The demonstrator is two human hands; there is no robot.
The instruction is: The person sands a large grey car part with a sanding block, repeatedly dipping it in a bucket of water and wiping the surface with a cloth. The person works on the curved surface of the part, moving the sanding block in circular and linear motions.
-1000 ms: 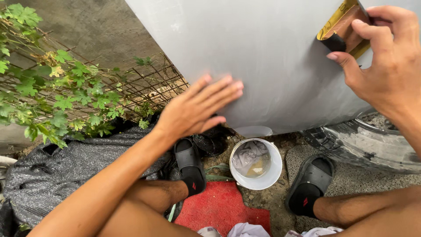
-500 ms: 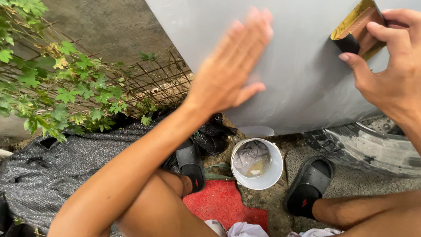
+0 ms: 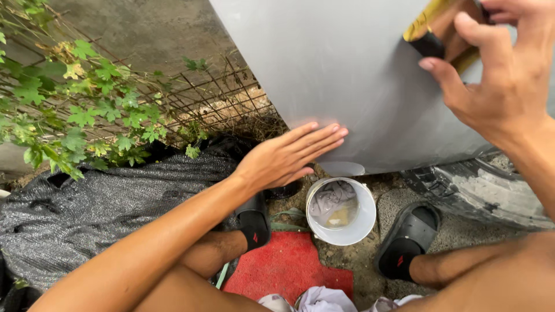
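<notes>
A large smooth grey panel fills the upper middle of the view. My left hand lies flat against its lower edge, fingers together and stretched out, holding nothing. My right hand at the upper right grips a small dark sanding block with a yellow-brown sheet pressed on the panel. Below the panel a white bucket holds murky water and a rag.
My feet in black slippers rest on gravel beside a red mat. A tyre sits under the panel at right. Black mesh fabric, a wire grid and green leafy vines lie to the left.
My left hand slid from high on the panel down to its lower edge and now lies flat there. My right hand keeps the sanding block at the upper right.
</notes>
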